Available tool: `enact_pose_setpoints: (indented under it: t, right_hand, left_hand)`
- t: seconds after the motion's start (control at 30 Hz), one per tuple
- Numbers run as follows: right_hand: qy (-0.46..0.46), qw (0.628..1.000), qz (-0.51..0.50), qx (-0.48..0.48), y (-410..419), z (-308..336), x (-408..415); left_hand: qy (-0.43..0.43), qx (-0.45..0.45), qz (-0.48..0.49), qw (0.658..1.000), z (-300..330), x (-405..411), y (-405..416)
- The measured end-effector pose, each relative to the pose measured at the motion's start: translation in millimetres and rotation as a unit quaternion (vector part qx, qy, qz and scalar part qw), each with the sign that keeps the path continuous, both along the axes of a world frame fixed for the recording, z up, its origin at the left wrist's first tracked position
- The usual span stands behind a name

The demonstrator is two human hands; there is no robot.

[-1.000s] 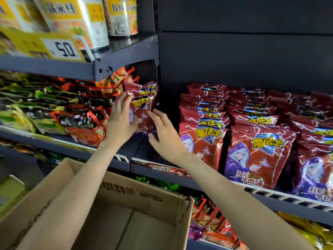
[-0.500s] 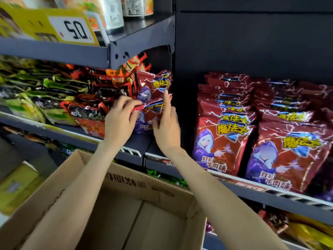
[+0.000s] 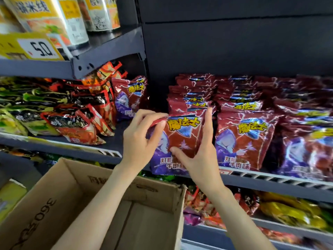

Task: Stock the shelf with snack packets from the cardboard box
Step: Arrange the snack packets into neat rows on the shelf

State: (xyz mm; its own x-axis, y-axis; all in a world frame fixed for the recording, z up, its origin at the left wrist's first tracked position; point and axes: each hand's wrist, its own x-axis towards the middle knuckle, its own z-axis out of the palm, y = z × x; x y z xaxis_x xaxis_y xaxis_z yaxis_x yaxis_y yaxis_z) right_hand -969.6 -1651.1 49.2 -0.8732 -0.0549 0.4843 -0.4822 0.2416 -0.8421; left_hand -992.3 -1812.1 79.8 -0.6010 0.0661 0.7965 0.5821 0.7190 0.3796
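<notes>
While both hands point(image 3: 138, 141) grip it, the packet point(image 3: 180, 139) stands upright.

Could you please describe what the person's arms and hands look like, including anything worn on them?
Both forearms are bare up to the frame edge, with no sleeves in view. The left hand and right hand wear no gloves, rings, watch or bracelets. The visible fingernails look short and unpainted.
</notes>
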Motion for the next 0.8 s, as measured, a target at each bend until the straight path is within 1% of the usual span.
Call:
enact_pose_setpoints:
  t: [0.17, 0.2, 0.3, 0.37, 0.4, 0.47, 0.5, 0.57, 0.63, 0.73, 0.8]
  right_hand:
    - [-0.026, 0.998, -0.058, 0.007, 97.9, -11.5, 13.9]
    - [-0.025, 0.997, -0.071, 0.006, 116.0, -13.8, 16.6]
    - [-0.029, 0.991, -0.131, -0.003, 182.0, -14.1, 27.3]
    - [-0.037, 0.988, -0.151, -0.007, 223.1, -16.4, 29.8]
    - [-0.045, 0.987, -0.155, 0.006, 238.3, -14.7, 30.2]
    - [-0.054, 0.985, -0.161, 0.019, 260.7, -13.7, 27.0]
    - [-0.057, 0.985, -0.16, 0.012, 268.2, -12.3, 24.2]
    - [-0.045, 0.985, -0.167, 0.025, 278.4, -9.3, 15.0]
    - [-0.02, 0.981, -0.174, 0.079, 284.8, -7.2, 4.9]
    - [-0.015, 0.977, -0.168, 0.133, 287.7, -7.5, 6.0]
    - [-0.003, 0.962, -0.198, 0.188, 290.6, -16.1, 16.1]
  left_hand:
    - [-0.104, -0.021, -0.096, 0.99, -9.9, 4.5, 85.6]
    - [-0.113, -0.023, -0.101, 0.988, -13.7, 6.2, 101.5]
    - [-0.105, -0.016, -0.126, 0.986, -28.8, 14.7, 158.6]
    - [-0.137, -0.006, -0.155, 0.978, -39.1, 21.4, 194.6]
    - [-0.158, -0.009, -0.162, 0.974, -42.9, 24.5, 211.4]
    - [-0.199, -0.03, -0.156, 0.967, -47.8, 26.3, 239.0]
    - [-0.212, -0.043, -0.148, 0.965, -49.9, 25.2, 250.7]
    - [-0.222, -0.071, -0.126, 0.964, -53.6, 20.9, 270.2]
    - [-0.213, -0.081, -0.102, 0.968, -57.0, 16.8, 282.8]
    - [-0.195, -0.074, -0.079, 0.975, -61.7, 17.3, 289.5]
    - [-0.197, -0.08, -0.074, 0.974, -64.6, 19.3, 291.0]
